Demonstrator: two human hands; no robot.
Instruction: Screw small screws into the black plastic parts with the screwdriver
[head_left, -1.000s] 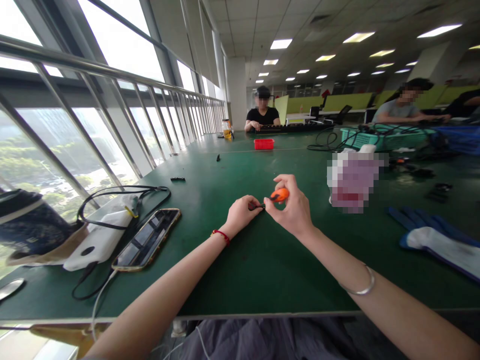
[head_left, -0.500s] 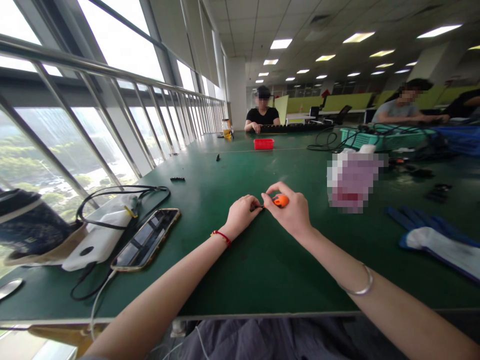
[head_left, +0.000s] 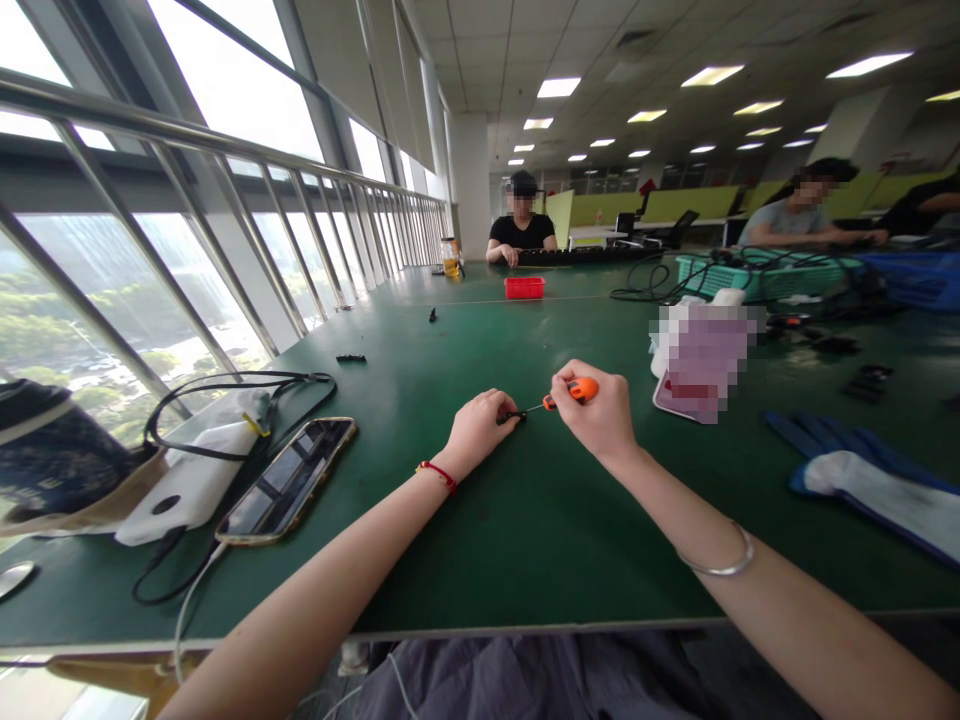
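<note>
My right hand (head_left: 600,418) is closed round a small screwdriver with an orange handle (head_left: 576,391). Its thin shaft points left to a small black part (head_left: 514,416), which my left hand (head_left: 478,432) pinches against the green table (head_left: 525,520). Both hands rest on the table near its middle, almost touching. A red string sits on my left wrist and a metal bangle on my right forearm.
Left of my arms lie a phone (head_left: 287,480), a white power bank (head_left: 187,480) with black cables, and a dark bag (head_left: 52,455). Blue and white gloves (head_left: 862,475) lie to the right. Small black parts (head_left: 350,358) and a red box (head_left: 524,288) sit farther off. Other people sit at the far end.
My right hand turned and drew slightly right, so more of the screwdriver's shaft and orange handle shows. The left hand has stayed pinched on the black part.
</note>
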